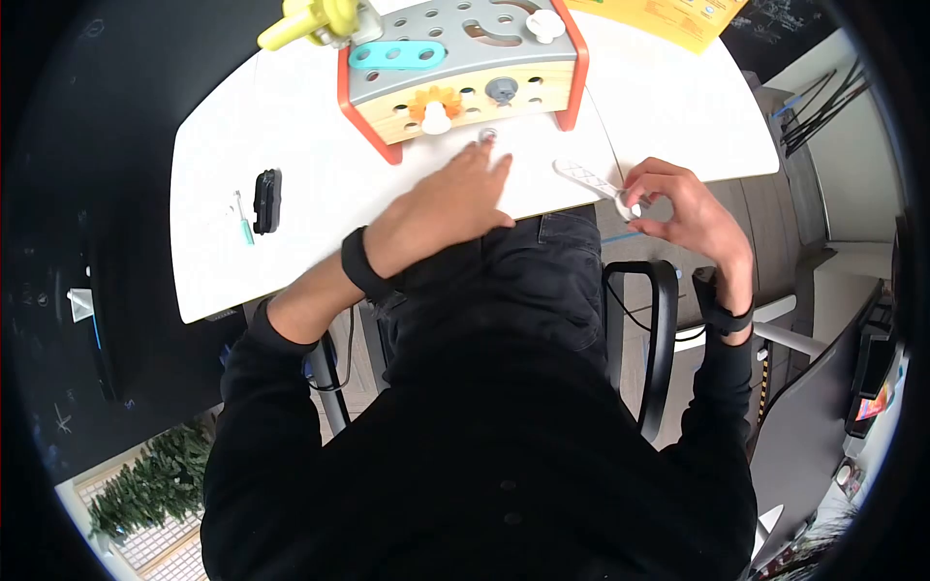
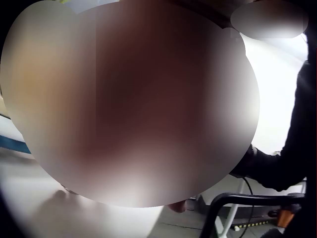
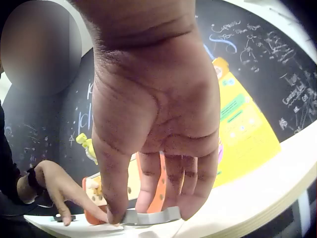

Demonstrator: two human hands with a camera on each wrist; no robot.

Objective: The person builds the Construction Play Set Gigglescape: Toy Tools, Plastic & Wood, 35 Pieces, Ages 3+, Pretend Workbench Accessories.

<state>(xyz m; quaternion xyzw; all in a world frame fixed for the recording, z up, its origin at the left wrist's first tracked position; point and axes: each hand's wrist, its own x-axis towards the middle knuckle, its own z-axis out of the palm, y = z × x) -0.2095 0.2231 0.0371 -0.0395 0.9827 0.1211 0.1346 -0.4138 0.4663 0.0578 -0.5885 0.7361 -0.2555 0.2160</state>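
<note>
In the head view my left hand reaches over the white table, its fingers extended. A fingertip touches a small round grey piece in front of the toy workbench. To the right, my right hand holds one end of a pale grey toy wrench at the table's front edge, its handle pointing at the bench. The right wrist view shows the thumb and fingers of that hand around the wrench's grey head. Blur covers most of the left wrist view.
A lime-green toy hammer and a turquoise strip with holes lie on the bench top. Left on the table are a black case and a small turquoise-handled screwdriver. A yellow box stands behind on the right.
</note>
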